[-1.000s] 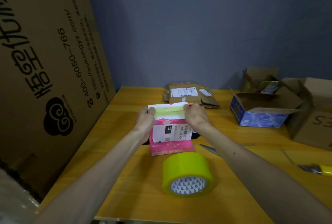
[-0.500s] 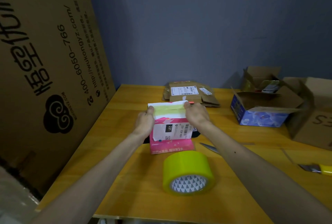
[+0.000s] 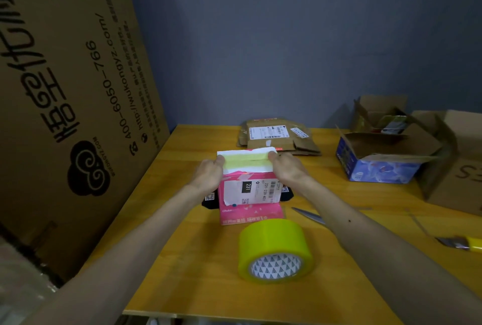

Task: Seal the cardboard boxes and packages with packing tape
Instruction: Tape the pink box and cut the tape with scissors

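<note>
At the centre of the frame a pink package (image 3: 249, 195) with a white shipping label stands tilted up off the yellow wooden desk (image 3: 187, 277). Its white upper part is crossed by a strip of yellow-green tape (image 3: 246, 162). The left hand (image 3: 208, 176) grips the package's upper left edge and the right hand (image 3: 287, 171) grips its upper right edge. Each thumb lies on the front, pressed onto one end of the strip, while the other fingers go behind the package and are hidden. A flat black item (image 3: 208, 200) sticks out from under the package on both sides; what it is cannot be told. Just below the package, nearer the bottom of the frame, a roll of yellow-green packing tape (image 3: 275, 249) lies on its side with the patterned core facing the camera, and neither hand touches it. A pointed metal blade (image 3: 309, 216) shows beside the right forearm, and a yellow-handled cutter (image 3: 461, 244) lies at the right edge. Above the package, against the blue-grey wall (image 3: 260, 50), sits a pile of flattened cardboard boxes (image 3: 276, 134) with labels. In the right part of the frame an open blue box (image 3: 378, 170) stands between a small open carton (image 3: 378, 113) and a larger brown carton (image 3: 464, 165). A big printed cardboard sheet (image 3: 65, 89) leans along the left side.
</note>
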